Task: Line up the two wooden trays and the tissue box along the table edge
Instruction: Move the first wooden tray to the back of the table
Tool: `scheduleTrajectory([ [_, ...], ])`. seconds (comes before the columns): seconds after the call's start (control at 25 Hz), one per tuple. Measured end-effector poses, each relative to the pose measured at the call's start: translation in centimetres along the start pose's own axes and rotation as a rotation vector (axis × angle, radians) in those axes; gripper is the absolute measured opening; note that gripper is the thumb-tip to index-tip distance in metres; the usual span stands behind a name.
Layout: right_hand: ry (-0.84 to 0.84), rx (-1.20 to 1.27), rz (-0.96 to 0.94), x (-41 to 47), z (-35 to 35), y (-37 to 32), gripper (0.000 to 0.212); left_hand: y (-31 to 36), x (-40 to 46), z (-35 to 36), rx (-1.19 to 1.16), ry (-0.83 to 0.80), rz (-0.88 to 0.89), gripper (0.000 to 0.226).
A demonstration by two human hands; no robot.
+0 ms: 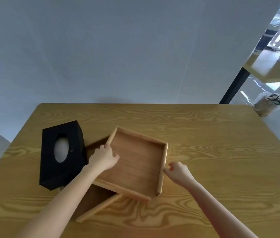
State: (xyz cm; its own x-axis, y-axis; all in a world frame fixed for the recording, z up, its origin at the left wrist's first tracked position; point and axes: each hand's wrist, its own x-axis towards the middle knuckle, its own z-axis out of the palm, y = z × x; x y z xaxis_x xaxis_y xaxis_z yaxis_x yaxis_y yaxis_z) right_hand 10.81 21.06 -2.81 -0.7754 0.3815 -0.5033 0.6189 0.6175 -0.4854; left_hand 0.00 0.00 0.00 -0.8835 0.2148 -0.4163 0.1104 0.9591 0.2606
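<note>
A square wooden tray (139,162) lies skewed on top of a second wooden tray (98,209), of which only the near rim and some floor show. My left hand (104,158) grips the upper tray's left rim, thumb inside. My right hand (178,170) pinches its right rim near the front corner. A black tissue box (74,145) with an oval opening and white tissue stands askew to the left, touching the lower tray.
The wooden table (213,152) has its far edge against a grey wall (118,48). Beyond the right far corner stand a black table leg (233,86) and a lined waste bin (268,103) on the floor.
</note>
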Motion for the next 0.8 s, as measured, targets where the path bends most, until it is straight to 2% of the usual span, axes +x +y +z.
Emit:
scheduleTrajectory([
  [0.4, -0.046, 0.068, 0.019, 0.8, 2.1, 0.6, 0.048, -0.2, 0.7, 1.7, 0.157, 0.085, -0.088, 0.061],
  [0.6, -0.002, 0.142, 0.037, 0.8, 2.3, 0.6, 0.041, -0.3, 0.9, 2.1, 0.047, 0.1, -0.129, 0.058],
  [0.8, 0.096, 0.185, 0.069, 0.8, 2.1, 1.4, 0.033, -0.4, 0.3, 2.7, -0.04, 0.13, -0.108, 0.041],
])
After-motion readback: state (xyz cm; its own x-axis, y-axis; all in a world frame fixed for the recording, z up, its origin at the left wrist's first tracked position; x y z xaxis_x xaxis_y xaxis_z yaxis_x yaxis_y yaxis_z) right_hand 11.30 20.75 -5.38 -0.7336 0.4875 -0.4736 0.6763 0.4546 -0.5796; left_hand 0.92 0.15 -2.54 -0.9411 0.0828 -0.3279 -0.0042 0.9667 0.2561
